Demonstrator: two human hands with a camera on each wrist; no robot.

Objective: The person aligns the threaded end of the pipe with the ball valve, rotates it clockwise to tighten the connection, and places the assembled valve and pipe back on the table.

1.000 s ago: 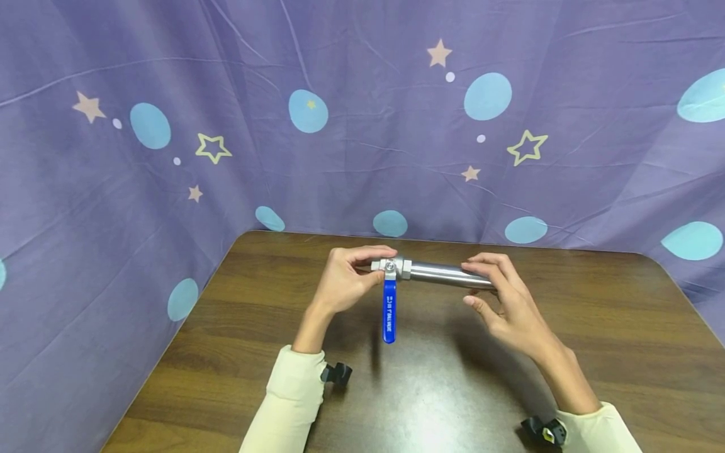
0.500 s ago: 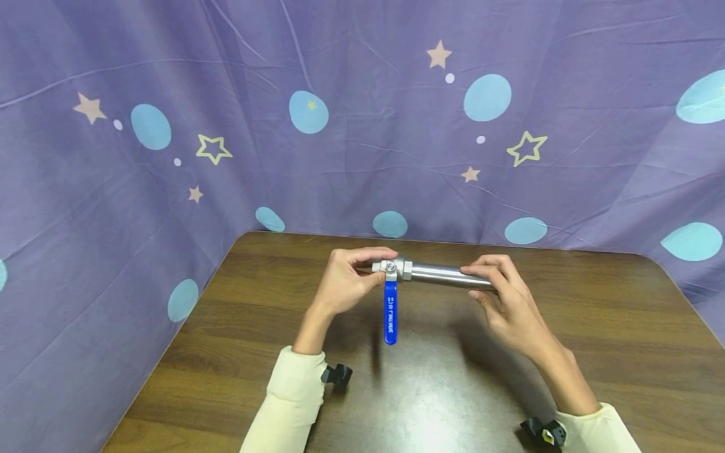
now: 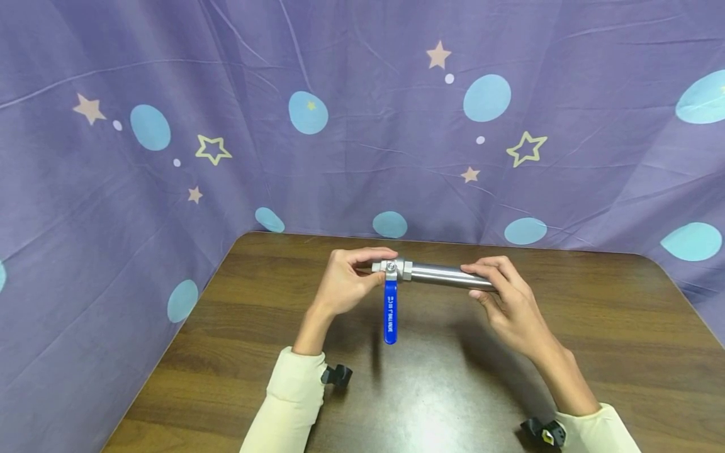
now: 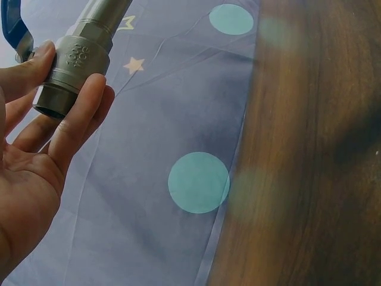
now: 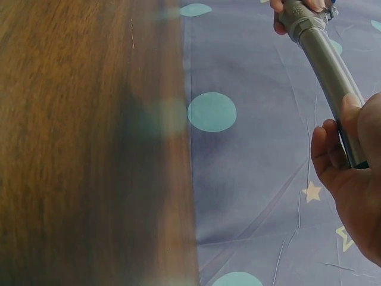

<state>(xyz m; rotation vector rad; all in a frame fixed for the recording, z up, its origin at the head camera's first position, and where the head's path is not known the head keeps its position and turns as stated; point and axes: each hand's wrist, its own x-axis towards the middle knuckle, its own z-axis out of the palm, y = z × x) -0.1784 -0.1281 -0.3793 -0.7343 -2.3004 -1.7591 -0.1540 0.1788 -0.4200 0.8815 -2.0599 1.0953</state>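
Observation:
Held level above the table is a steel ball valve [image 4: 80,56] with a blue lever handle [image 3: 391,313] that points toward me. A shiny metal pipe [image 3: 438,274] joins the valve's right end; whether it is fully threaded in cannot be seen. My left hand [image 3: 344,283] grips the valve body between thumb and fingers, and the left wrist view shows the valve's open end near the fingers. At the pipe's far end, my right hand [image 3: 512,308] holds the pipe with fingers over the top and thumb beneath. In the right wrist view, that pipe [image 5: 330,65] slants up to the valve.
Below both hands lies a brown wooden table [image 3: 238,377] with a glossy reflection near its front. A purple curtain [image 3: 362,176] with stars and blue dots hangs along the back and sides. Black wrist cameras sit at both sleeves.
The right thumb has moved up and in to touch the pipe's underside since one second ago. The valve and left hand have barely shifted.

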